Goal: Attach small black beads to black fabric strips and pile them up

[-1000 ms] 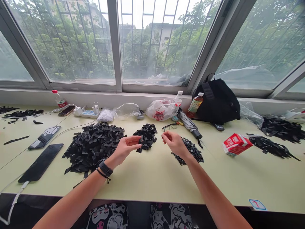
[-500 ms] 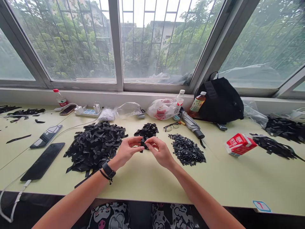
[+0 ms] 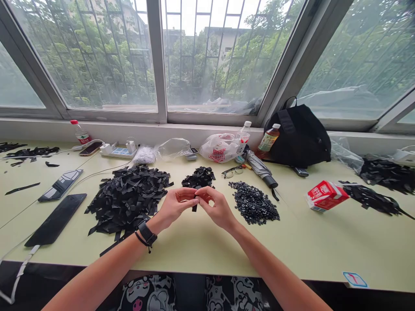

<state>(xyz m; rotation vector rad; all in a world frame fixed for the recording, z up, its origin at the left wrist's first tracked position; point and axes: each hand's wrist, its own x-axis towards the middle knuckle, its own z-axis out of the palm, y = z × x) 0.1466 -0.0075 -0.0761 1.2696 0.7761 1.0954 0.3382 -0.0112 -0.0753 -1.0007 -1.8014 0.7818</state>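
pinching a black strip (image 3: 194, 208) in the left hand (image 3: 175, 205), just in front of the small dark pile (image 3: 199, 175); meeting it with the right hand (image 3: 215, 207) — cannot tell whether gripping or merely touching — near the heap of black rings (image 3: 256, 203)

Here at the middle, the black strip (image 3: 194, 208) all but vanishes between left hand (image 3: 175, 205) and right hand (image 3: 217, 208): just its lower end peeks out, and whatever the right one pinches is too small to tell! The hands cover the near edge of the small heap (image 3: 198, 175). Among the rings (image 3: 256, 203), single pieces run together. Both forearms (image 3: 100, 268) leave at the bottom edge, the right edge slices the far pile (image 3: 389, 175), and the carton's (image 3: 327, 195) small lettering defies reading.
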